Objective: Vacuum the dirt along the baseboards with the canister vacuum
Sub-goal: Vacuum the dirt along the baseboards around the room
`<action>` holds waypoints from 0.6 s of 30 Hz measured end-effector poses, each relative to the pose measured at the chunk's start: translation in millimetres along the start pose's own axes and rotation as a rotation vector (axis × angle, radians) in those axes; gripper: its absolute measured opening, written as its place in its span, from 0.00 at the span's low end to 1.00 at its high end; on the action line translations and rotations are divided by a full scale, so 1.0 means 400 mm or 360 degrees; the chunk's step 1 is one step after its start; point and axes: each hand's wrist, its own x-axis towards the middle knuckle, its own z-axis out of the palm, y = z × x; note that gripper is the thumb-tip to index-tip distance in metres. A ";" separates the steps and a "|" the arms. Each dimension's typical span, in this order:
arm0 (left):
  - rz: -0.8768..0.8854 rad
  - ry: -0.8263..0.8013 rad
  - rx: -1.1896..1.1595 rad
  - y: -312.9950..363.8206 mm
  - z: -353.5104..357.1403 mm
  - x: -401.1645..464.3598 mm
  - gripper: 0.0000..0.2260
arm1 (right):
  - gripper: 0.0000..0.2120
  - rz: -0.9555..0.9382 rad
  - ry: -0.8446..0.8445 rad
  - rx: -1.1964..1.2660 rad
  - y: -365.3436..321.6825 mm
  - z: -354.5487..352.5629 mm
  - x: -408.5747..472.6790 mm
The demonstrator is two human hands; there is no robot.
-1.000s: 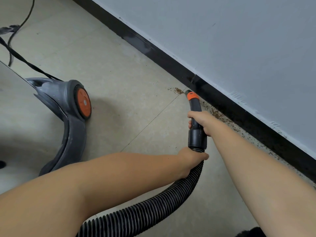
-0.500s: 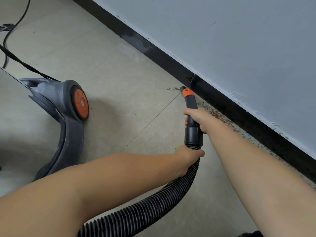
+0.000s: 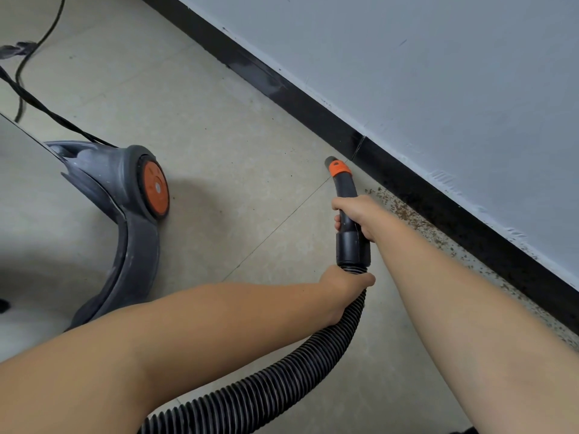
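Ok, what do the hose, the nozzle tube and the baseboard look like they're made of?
Hose: flexible black plastic, likely; ribbed corrugations, matte.
Nozzle tube: rigid black plastic with an orange collar; smooth, slight sheen.
Baseboard: glossy black, perhaps tile or vinyl; faint reflections, a seam visible. Cannot tell for sure.

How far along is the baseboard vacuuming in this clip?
Done: the floor by the baseboard beyond the nozzle shows no dirt. In hand: the right hand grips the black wand and the left hand holds the hose, nozzle tip near the baseboard seam. Left: the brown dirt strewn along the baseboard beside the right arm.
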 end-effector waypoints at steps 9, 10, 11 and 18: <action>0.0219 0.0199 -0.0005 0.025 -0.042 0.024 0.08 | 0.06 -0.0032 -0.0279 -0.0209 -0.073 0.082 0.017; 0.0222 0.0235 -0.0028 0.032 -0.062 0.031 0.08 | 0.07 -0.0050 -0.0287 -0.0199 -0.084 0.104 0.023; 0.0219 0.0260 -0.0045 0.040 -0.081 0.035 0.07 | 0.07 -0.0066 -0.0286 -0.0189 -0.095 0.125 0.029; 0.0196 0.0177 -0.0021 0.047 -0.072 0.046 0.08 | 0.09 -0.0074 -0.0184 -0.0279 -0.100 0.119 0.043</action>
